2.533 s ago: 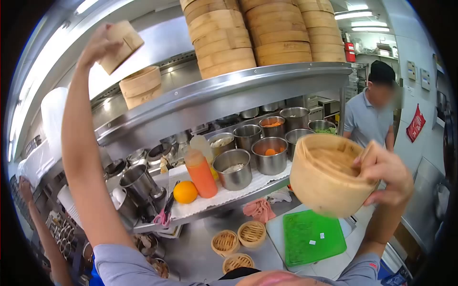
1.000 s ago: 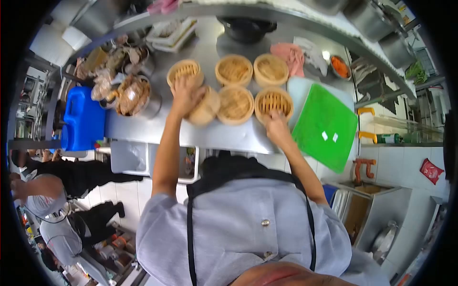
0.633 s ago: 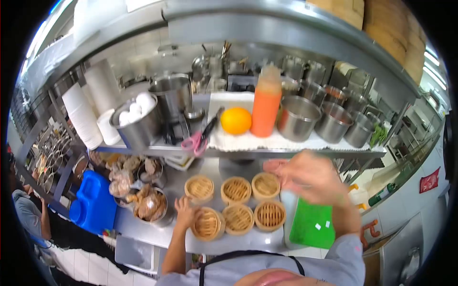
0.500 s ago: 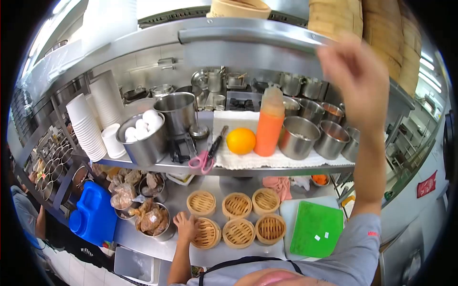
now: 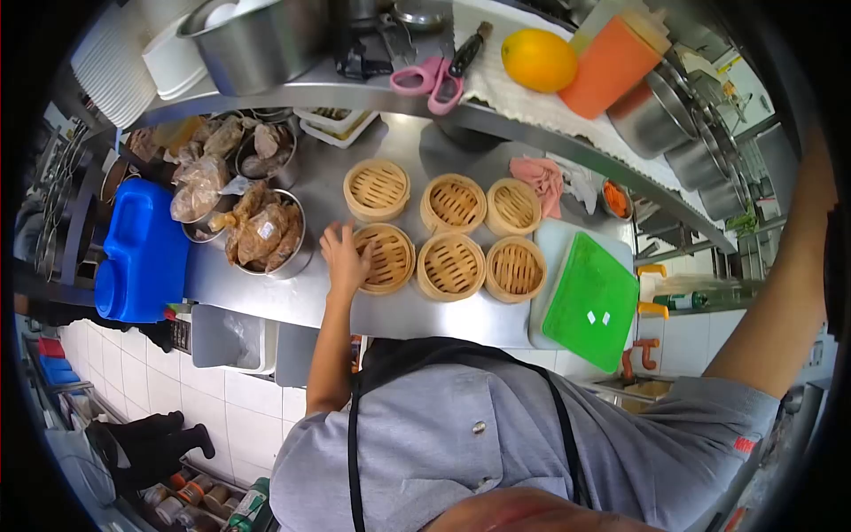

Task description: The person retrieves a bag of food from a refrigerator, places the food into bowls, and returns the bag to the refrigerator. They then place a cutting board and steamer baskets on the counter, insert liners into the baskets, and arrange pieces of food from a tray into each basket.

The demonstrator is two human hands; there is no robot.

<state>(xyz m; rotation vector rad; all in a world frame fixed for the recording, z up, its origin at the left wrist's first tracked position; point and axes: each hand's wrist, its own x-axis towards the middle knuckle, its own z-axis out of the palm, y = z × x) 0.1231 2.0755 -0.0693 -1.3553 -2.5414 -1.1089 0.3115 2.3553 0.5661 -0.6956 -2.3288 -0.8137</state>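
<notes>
My left hand [image 5: 346, 260] is at the near-left bamboo steamer basket [image 5: 387, 257], fingers apart and the thumb side against its rim. Several such round baskets sit in two rows on the steel counter, among them a far-left basket [image 5: 377, 189], a far-middle basket [image 5: 453, 203] and a near-middle basket [image 5: 451, 266]. Their slatted bases show. My right forearm [image 5: 780, 293] stretches up along the right side of the view, and the hand at its end is out of sight.
A green cutting board [image 5: 592, 301] lies right of the baskets. To their left stand a steel pot with bagged food [image 5: 264, 232] and a blue jug [image 5: 146, 248]. Pink scissors [image 5: 434, 82], an orange [image 5: 538, 60] and a squeeze bottle [image 5: 612, 66] are on the shelf above.
The view has tilted down toward the counter. My right hand, raised near the upper shelf before, has left the view. My left hand remains by the same basket.
</notes>
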